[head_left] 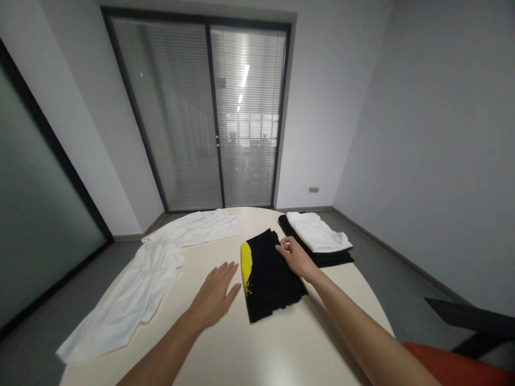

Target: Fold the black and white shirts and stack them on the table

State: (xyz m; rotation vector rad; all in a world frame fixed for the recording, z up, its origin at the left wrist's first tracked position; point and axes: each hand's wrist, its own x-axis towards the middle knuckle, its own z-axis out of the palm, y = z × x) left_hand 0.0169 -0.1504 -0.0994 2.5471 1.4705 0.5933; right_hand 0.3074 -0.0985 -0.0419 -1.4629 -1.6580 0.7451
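Observation:
A folded black cloth with a yellow patch (pixel 267 279) lies flat near the middle of the pale round table (pixel 261 348). My left hand (pixel 216 294) is just left of it, palm down, fingers extended and the thumb apart, holding nothing. At the cloth's upper right edge is my right hand (pixel 295 257), its fingers curled, with the index finger touching the black fabric; whether the fingers pinch it is hard to make out. Beyond that hand, a folded white cloth (pixel 316 231) rests on a stack of folded black cloths (pixel 332 259).
White garments (pixel 132 292) lie spread along the table's left and far left edge. A red seat (pixel 446 364) and a dark chair part (pixel 470 317) stand at the lower right. Behind the table is a glass partition with blinds (pixel 249 128).

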